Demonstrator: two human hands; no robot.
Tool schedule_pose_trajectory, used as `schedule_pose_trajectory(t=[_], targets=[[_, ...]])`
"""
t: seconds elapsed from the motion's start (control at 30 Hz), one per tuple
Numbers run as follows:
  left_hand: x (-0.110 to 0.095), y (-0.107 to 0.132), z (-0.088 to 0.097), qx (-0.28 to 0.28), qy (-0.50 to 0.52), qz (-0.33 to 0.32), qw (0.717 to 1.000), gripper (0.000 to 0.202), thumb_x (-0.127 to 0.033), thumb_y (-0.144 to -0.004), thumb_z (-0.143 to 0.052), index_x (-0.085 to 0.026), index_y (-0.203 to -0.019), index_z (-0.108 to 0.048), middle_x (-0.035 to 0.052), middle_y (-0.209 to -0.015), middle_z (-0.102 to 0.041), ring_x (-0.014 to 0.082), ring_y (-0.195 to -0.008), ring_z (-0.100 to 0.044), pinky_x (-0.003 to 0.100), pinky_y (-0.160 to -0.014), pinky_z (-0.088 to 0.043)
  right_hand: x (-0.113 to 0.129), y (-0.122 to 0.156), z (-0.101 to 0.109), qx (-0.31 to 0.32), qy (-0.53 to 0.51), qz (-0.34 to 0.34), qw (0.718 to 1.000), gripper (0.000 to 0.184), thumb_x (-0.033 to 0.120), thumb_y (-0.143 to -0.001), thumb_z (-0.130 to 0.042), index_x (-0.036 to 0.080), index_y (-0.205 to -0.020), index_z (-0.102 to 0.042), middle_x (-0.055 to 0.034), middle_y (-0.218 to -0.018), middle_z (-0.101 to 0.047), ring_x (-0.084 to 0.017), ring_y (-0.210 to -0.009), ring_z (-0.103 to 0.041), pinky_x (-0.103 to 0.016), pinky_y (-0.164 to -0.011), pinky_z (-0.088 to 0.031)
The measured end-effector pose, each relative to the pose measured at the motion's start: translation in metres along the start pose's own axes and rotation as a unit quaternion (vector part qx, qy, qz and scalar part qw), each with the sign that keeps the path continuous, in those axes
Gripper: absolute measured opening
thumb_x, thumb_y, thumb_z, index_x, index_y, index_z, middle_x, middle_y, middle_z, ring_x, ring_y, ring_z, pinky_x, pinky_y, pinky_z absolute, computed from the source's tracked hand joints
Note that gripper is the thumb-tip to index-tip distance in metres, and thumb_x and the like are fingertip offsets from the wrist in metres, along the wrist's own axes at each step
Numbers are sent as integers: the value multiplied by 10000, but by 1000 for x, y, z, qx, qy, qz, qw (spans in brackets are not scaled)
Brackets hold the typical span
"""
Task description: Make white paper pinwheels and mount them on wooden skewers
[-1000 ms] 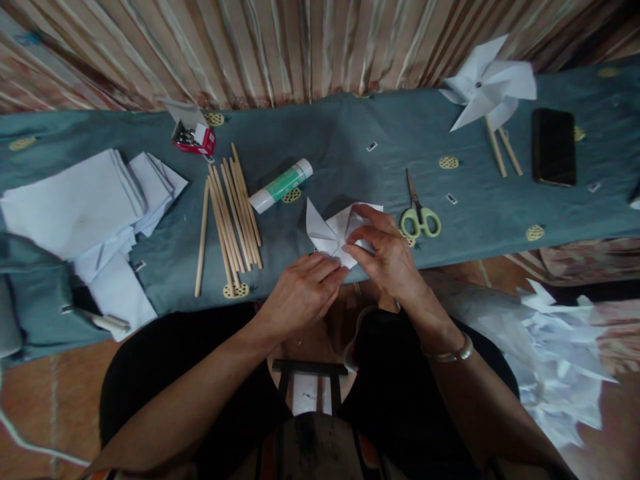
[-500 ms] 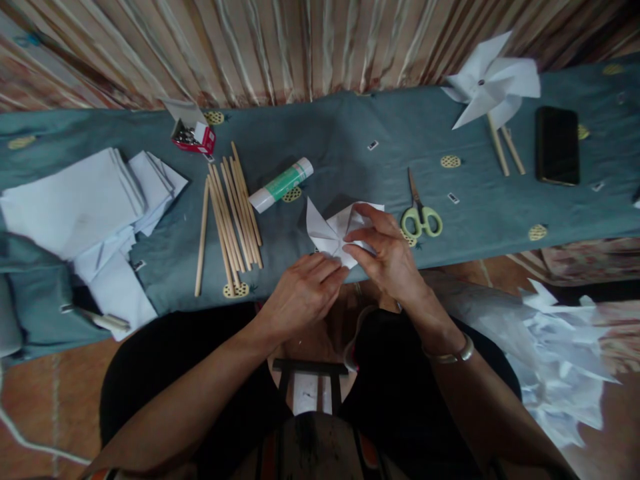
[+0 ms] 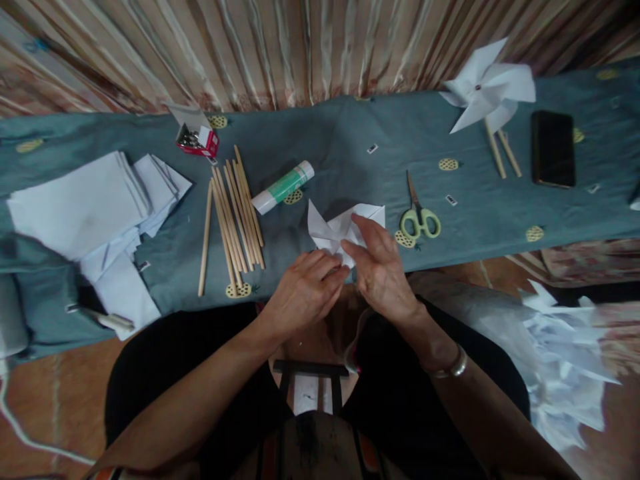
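Observation:
A white folded paper piece [image 3: 333,230] lies at the near edge of the grey-green cloth-covered table [image 3: 350,147]. My left hand [image 3: 306,292] has its fingers curled and pinches the paper's near corner. My right hand [image 3: 380,267] rests on the paper's right side, fingers pressed together along a flap. A bundle of wooden sticks [image 3: 235,217] lies left of the paper, a glue stick [image 3: 283,187] behind it, and yellow-handled scissors [image 3: 419,217] to its right.
A stack of white paper sheets [image 3: 90,213] sits at the left. A small red box of pins [image 3: 197,139] stands at the back. A finished white pinwheel [image 3: 487,87] and a black phone [image 3: 553,148] lie far right. More pinwheels [image 3: 565,353] lie on the floor.
My right hand has turned and slid toward me over the paper, its fingers now lying flatter along the flap. My left hand has stayed at the near corner.

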State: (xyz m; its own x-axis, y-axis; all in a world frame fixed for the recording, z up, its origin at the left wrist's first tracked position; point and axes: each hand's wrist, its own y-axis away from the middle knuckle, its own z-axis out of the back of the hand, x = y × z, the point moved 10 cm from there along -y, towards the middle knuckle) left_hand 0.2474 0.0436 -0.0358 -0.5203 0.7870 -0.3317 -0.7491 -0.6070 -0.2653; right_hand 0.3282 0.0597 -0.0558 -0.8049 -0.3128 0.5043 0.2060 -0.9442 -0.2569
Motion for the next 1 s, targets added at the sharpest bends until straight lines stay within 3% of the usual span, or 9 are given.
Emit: schedule_pose_trajectory(t=[0.13,0.3,0.37,0.53,0.67,0.83,1.0], targets=[[1,-1,3,-14,-2,0,1000,196,-212,-920,-503,-127,-1005,-657,102,-1008,-656,230,-954,-571,364,-772,-483,8,4,-6,7,16,13,1000,367,151,-952,-379,244,-1273,-531,-90,-1474,-451,-259,-1438,-293,-515,-1080,-391],[3,-1,2,-15,-7,0,1000,206,-201,-911,-518,-126,-1056,-642,93,-1021,-663,235,-951,-569,370,-763,-459,2,2,-2,22,39,3,999,306,154,-940,-390,251,-1129,-611,-107,-1496,-422,-324,-1454,-244,-605,-1060,-352],[3,-1,1,-13,-9,-1,1000,208,-200,-912,-517,-127,-1066,-636,95,-1028,-663,236,-960,-566,372,-768,-453,1,1,-2,15,25,-5,1000,316,161,-938,-388,249,-1154,-602,-112,-1494,-422,-333,-1454,-242,-617,-1062,-344],[2,-2,0,-8,-20,-3,1000,202,-205,-914,-525,-125,-1066,-631,95,-1028,-664,232,-971,-558,365,-774,-438,1,1,-2,-6,7,-17,1000,354,179,-950,-378,332,-1209,-563,-33,-1483,-446,-273,-1450,-270,-566,-1088,-359],[0,-2,1,-20,-30,-9,999,208,-188,-912,-529,-124,-1082,-630,84,-1034,-671,229,-959,-559,363,-765,-425,3,3,0,-15,49,14,999,301,181,-952,-373,257,-1137,-599,-82,-1497,-410,-321,-1469,-201,-600,-1065,-351],[1,-4,0,-12,-35,-7,999,190,-202,-917,-530,-120,-1051,-637,75,-983,-672,221,-951,-553,361,-769,-418,13,5,-6,-17,85,34,996,323,140,-955,-378,230,-1210,-557,-116,-1464,-445,-270,-1467,-221,-525,-1084,-356],[-2,-6,4,-9,-38,-7,999,197,-187,-934,-501,-119,-1052,-644,55,-984,-684,218,-928,-556,365,-758,-413,14,2,5,-7,141,45,989,274,131,-959,-395,132,-1104,-628,-191,-1431,-469,-350,-1435,-268,-536,-1048,-363]])
